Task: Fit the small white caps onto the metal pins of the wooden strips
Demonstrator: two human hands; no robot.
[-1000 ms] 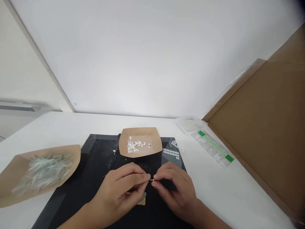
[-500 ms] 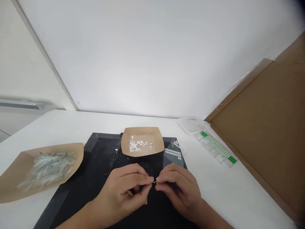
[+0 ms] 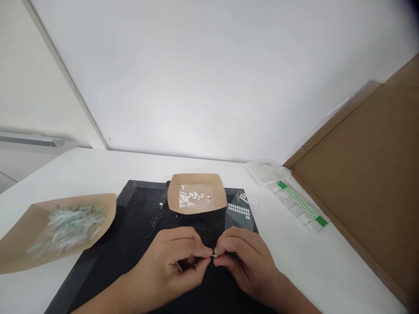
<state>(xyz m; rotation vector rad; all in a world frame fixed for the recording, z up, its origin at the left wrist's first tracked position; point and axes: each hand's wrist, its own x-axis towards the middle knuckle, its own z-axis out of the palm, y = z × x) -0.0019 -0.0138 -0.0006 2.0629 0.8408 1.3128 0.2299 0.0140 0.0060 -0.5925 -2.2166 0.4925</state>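
Above the black mat (image 3: 131, 244), my left hand (image 3: 183, 261) pinches one end of a tiny light-coloured piece (image 3: 214, 256) between thumb and forefinger. My right hand (image 3: 244, 261) pinches the other side of it, the fingertips of both hands nearly touching. The piece is too small to make out well. Just beyond my hands sits a brown paper tray (image 3: 196, 211) with many small white bits (image 3: 188, 198) in it. At the left, a larger brown tray (image 3: 19, 226) holds a pile of clear, greenish plastic pieces (image 3: 73, 224).
Sheets of white oval stickers (image 3: 238, 210) lie at the mat's right edge. Behind them to the right are a clear plastic container (image 3: 265, 172) and a clear compartment box with a green-and-white strip (image 3: 303, 202). A large cardboard box (image 3: 366, 174) stands at far right.
My fingertips have moved slightly down, still pinching the tiny piece, and the right fingers have closed nearer the left ones. The camera view has shifted a little.
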